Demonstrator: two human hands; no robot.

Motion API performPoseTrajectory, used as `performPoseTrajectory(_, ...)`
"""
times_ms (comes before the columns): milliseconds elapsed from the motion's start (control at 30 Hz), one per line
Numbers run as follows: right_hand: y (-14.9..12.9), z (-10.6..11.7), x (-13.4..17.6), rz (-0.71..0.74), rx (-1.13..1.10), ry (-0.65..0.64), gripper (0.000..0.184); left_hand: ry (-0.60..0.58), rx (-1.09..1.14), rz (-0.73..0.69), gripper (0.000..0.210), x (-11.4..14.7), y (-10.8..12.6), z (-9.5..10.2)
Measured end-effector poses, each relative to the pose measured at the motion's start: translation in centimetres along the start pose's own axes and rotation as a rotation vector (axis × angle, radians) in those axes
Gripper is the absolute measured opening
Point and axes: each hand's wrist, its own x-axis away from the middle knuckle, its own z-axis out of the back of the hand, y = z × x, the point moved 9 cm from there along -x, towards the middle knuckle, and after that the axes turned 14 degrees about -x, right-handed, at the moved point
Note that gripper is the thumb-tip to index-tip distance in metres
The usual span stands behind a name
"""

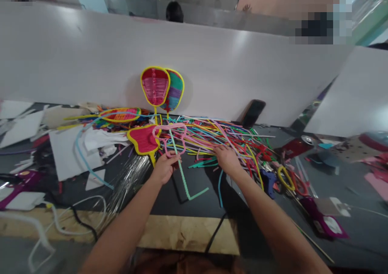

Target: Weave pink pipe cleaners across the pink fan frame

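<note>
My left hand (165,168) is closed, pinching a pink pipe-cleaner outline (184,128) with wavy, lobed edges. Through that outline runs a light green pipe cleaner (182,177), its lower end bent sideways above the dark table. Over the pile of loose multicoloured pipe cleaners (200,134) lies my right hand (228,161), fingers curled down among the strands; what lies between its fingertips is hidden. Just left of my left hand rests a red fan-shaped piece (144,140) with a yellow edge. Two rounded yellow-edged fans, one pink and red (155,86), one teal and purple (176,89), lean against the white partition.
A phone (254,113) leans on the partition (212,64). To the right are a can (298,145), yellow-handled scissors (285,178) and a purple tool (323,219). White papers (75,144), clear strips (127,181) and white cables (75,229) lie on the left. People are beyond the partition.
</note>
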Motion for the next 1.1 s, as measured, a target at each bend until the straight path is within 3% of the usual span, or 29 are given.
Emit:
performPoseTrajectory(167,1.4,1.8,0.8,-0.087,0.087,0.063,0.032,-0.018,0.058,0.015,0.035,-0.3,-0.3,0.1)
performPoseTrajectory(267,-0.3,3.1,2.3,0.012,-0.029,0.147,0.032,-0.030,0.080,0.015,0.034,-0.4,-0.3,0.1)
performPoseTrajectory(333,-3.0,2.3,3.9,0.156,-0.259,0.058,0.030,-0.036,0.086,0.012,0.032,-0.4,-0.3,0.0)
performPoseTrajectory(433,-7.2,-0.9,7.5,0.256,-0.553,-0.283,0.029,-0.038,0.088,0.011,0.031,-0.5,-0.3,0.0)
performPoseTrajectory(467,-8.1,-1.5,8.6,0.243,-0.589,-0.341,0.029,-0.037,0.086,0.013,0.030,-0.5,-0.4,0.0)
performPoseTrajectory(633,-10.2,-3.0,11.6,0.216,-0.677,-0.482,0.027,-0.064,0.050,0.029,0.029,-0.3,-0.4,-0.2)
performPoseTrajectory(733,-9.2,-2.0,10.8,0.240,-0.601,-0.409,0.028,-0.132,0.000,0.054,0.031,0.0,-0.4,-0.7)
performPoseTrajectory(967,-2.2,2.8,3.6,0.104,-0.303,0.046,0.031,-0.207,-0.042,0.089,0.035,0.4,-0.6,-1.2)
performPoseTrajectory(1100,-0.1,1.9,0.0,0.027,-0.096,0.090,0.028,-0.198,-0.028,0.095,0.034,0.1,-0.7,-0.9)
